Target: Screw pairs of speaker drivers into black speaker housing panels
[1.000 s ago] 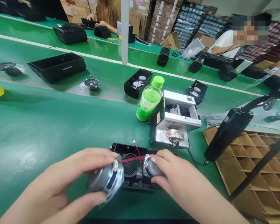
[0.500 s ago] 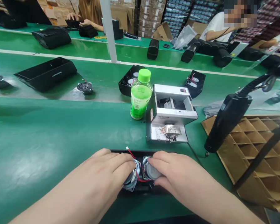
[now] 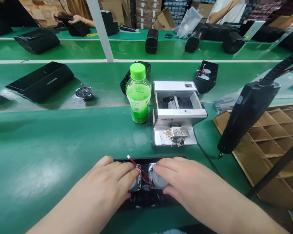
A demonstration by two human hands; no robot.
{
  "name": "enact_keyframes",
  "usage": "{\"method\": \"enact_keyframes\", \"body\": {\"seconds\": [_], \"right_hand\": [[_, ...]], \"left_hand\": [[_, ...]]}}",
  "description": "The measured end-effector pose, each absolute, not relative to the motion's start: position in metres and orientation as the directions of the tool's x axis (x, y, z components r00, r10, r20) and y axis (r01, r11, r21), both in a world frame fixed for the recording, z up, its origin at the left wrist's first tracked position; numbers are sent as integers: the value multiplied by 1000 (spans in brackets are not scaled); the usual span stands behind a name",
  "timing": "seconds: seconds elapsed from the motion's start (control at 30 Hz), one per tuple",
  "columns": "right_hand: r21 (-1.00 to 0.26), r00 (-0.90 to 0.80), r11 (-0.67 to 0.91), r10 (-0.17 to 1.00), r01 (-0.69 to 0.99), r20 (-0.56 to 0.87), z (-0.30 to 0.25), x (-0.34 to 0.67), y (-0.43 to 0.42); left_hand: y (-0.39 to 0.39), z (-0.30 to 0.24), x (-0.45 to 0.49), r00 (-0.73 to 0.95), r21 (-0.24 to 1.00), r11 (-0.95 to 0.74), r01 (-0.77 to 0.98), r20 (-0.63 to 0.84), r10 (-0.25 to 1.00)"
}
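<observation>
A black speaker housing (image 3: 148, 201) lies open side up on the green bench in front of me. Inside it, two round speaker drivers sit side by side. My left hand (image 3: 113, 178) has its fingers curled over the left speaker driver (image 3: 136, 184), covering most of it. With fingers and thumb, my right hand (image 3: 179, 174) grips the right speaker driver (image 3: 158, 180), whose grey back shows. A thin red wire (image 3: 144, 174) runs between the drivers, its white plug (image 3: 128, 157) resting near the housing's far edge.
Beyond the housing stand a green-capped bottle (image 3: 138, 97) and a silver machine (image 3: 178, 113). A black electric screwdriver (image 3: 246, 117) hangs at right, above a divided cardboard box (image 3: 271, 143). Another black housing (image 3: 41, 83) and a loose driver (image 3: 84, 93) lie farther back. Co-workers sit across.
The left driver was tilted and now sits flatter, level with the right one, my left hand still on it. The red wire has shifted across between them. My view has turned slightly.
</observation>
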State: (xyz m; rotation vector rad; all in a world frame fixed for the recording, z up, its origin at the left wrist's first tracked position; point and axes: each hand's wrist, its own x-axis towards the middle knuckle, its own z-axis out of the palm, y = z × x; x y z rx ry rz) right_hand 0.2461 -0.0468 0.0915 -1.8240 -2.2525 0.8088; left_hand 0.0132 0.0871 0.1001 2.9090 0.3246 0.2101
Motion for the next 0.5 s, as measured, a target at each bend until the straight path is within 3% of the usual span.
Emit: {"method": "enact_keyframes", "body": {"seconds": [0.2, 0.5], "right_hand": [[-489, -275, 154, 943, 859, -186, 90, 248, -46], [-533, -270, 132, 944, 836, -189, 84, 252, -48]], "left_hand": [[90, 99, 17, 963, 299, -941, 157, 164, 213], [89, 96, 7, 965, 342, -912, 226, 48, 257]]}}
